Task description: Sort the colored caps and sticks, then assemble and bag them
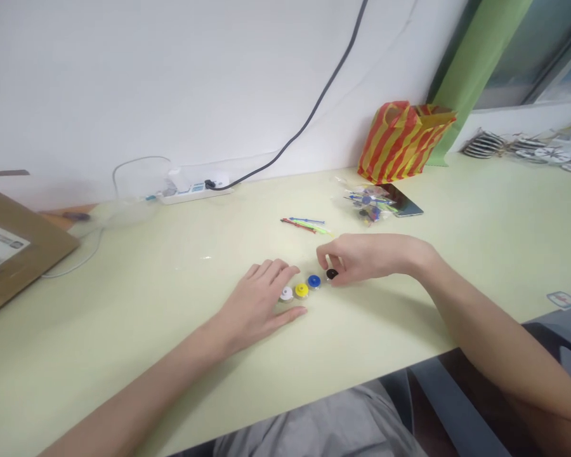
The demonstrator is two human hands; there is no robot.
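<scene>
Small round pieces form a slanting row on the pale table [195, 381]: a white piece [286, 293], a yellow piece [301, 290], a blue piece [314, 281] and a black piece [332, 274]. My left hand [266, 295] lies at the left end, thumb and fingers spread around the white piece. My right hand [354, 257] has its thumb and fingers closed on the black piece, which they partly cover. Thin colored sticks [307, 225], red, green and blue, lie behind the row.
A clear bag of colored parts [370, 203] lies beside a dark phone [402, 202], before a red-yellow striped bag [404, 143]. A power strip [195, 190] with a black cable runs along the wall. A cardboard box [23, 247] stands left; striped discs [485, 145] lie far right.
</scene>
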